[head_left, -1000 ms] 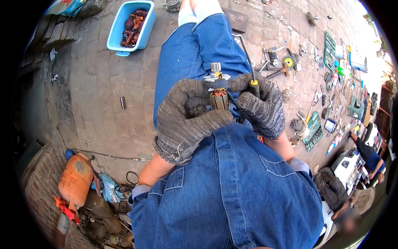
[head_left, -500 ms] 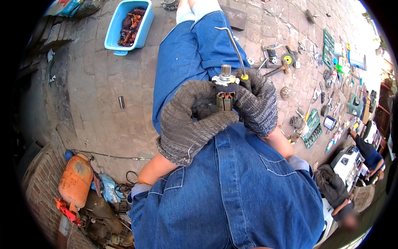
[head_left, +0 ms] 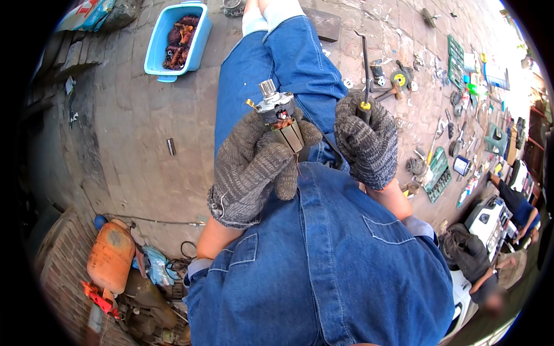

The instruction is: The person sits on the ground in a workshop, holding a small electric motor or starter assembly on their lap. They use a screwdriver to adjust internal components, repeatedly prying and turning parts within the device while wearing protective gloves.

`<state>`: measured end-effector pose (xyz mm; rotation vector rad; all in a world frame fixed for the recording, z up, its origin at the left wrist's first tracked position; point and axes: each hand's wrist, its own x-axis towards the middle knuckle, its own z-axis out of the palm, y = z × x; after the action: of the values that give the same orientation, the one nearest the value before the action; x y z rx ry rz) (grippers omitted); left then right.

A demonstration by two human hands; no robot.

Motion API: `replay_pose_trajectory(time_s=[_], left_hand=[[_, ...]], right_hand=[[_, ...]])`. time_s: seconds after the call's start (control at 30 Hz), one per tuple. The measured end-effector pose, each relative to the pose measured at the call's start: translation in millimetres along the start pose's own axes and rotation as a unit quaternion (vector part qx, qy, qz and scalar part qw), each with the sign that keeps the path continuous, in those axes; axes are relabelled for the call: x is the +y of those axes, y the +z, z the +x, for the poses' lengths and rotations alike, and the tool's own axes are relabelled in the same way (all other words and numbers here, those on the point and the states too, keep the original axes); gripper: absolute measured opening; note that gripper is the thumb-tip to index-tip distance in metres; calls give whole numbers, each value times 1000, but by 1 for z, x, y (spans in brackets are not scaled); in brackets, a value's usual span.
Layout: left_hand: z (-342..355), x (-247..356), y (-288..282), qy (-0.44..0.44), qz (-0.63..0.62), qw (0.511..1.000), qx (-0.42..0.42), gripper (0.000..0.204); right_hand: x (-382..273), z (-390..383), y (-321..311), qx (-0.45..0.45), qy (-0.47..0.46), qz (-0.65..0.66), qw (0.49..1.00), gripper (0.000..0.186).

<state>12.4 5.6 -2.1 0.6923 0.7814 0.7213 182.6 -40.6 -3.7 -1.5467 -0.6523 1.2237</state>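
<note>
In a grey knit glove, my left hand (head_left: 251, 167) is closed round a small electric motor armature (head_left: 288, 136). Its toothed metal shaft end and metal plate point up and away, and copper windings show above the grey core. My right hand (head_left: 369, 138), gloved the same way, grips a hook pick (head_left: 365, 63) by its dark handle with a yellow collar. The bent metal tip stands upward, apart from the armature. Both hands are over my lap, on blue denim.
A light blue tub (head_left: 200, 49) of copper windings stands far left. A small metal cylinder (head_left: 171, 146) lies on the paving. Tools, a hammer (head_left: 394, 90) and green socket cases (head_left: 440, 175) are spread at the right. An orange tank (head_left: 111, 256) is at lower left; two people are at lower right.
My hands have moved apart. The left has drawn the armature left and tilted it; the right has carried the hook pick to the right, away from it.
</note>
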Motion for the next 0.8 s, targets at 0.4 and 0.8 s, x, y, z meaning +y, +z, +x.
replay_pose_trajectory(time_s=[0.4, 0.8], left_hand=[[-4, 4, -5, -88, -206, 964, -140, 52], [-15, 1, -6, -180, -260, 943, -101, 50]], right_hand=[[-17, -15, -5, -74, -46, -59, 994, 22], [-29, 4, 16, -192, -6, -3, 981, 46]])
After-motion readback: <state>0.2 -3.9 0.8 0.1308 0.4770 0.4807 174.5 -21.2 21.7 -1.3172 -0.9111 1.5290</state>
